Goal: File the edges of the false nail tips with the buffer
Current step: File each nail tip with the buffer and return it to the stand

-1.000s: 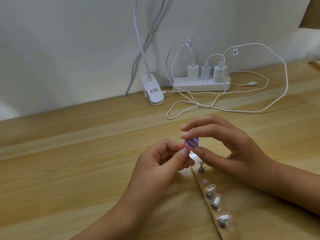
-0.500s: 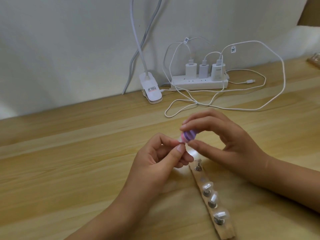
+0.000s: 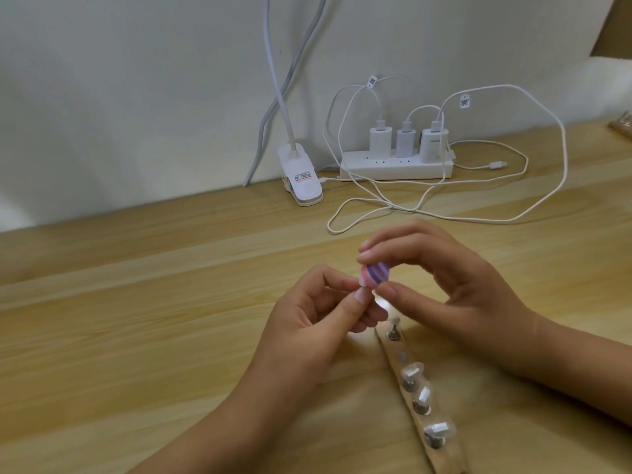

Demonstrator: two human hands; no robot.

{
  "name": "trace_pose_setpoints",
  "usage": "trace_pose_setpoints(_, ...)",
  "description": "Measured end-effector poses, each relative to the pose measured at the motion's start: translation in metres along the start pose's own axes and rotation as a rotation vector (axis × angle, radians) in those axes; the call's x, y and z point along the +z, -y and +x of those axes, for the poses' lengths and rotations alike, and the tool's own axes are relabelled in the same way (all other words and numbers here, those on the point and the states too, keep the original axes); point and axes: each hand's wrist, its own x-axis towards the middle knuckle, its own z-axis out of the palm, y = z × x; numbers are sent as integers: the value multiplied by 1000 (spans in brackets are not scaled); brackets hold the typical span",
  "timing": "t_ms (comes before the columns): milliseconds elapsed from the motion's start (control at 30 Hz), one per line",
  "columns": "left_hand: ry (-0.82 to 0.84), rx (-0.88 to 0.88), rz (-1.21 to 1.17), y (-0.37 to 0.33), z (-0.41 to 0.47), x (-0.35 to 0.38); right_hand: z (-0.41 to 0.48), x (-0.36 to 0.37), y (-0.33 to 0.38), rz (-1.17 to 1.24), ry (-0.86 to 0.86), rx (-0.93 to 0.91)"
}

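Observation:
My right hand (image 3: 441, 285) pinches a small buffer (image 3: 478, 274) with purple and pink stripes between thumb and fingertips. My left hand (image 3: 318, 323) pinches a clear false nail tip (image 3: 379, 299) on its stand, mostly hidden by thumb and fingers, right under the buffer. The buffer touches the tip's edge. A wooden strip (image 3: 424, 425) runs from below the hands toward the lower right, carrying an empty metal stand (image 3: 393, 331) and three more clear nail tips (image 3: 412, 371) on metal stands.
A wooden table (image 3: 136, 319) holds everything. At the back by the wall sit a white power strip (image 3: 396, 167) with three chargers, looping white cables (image 3: 478, 213), and a white clip lamp base (image 3: 302, 181).
The buffer has turned in my right hand, showing its pink and purple stripes, and shifted slightly over the nail tip. The view has tilted a little.

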Motion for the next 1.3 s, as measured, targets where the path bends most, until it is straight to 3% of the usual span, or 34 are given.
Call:
trace_pose_setpoints(367,23,13,-5,0,1,0,-2,0,3,-39,34,-52)
trace_pose_setpoints(700,2,-5,-13,3,2,-1,-1,1,1,30,-3,14)
trace_pose_setpoints(833,20,-3,-39,1,2,0,-4,3,3,-19,48,-63)
trace_pose_setpoints(933,2,-9,-22,2,3,0,-3,1,1,33,10,23)
trace_pose_setpoints(1067,-2,-6,-24,2,3,0,-4,2,1,33,20,-28)
trace_pose_setpoints(1167,-7,-21,-10,2,3,-1,-3,1,1,39,9,35)
trace_pose_setpoints(1300,9,-30,1,2,3,0,-3,1,4,-134,69,-68)
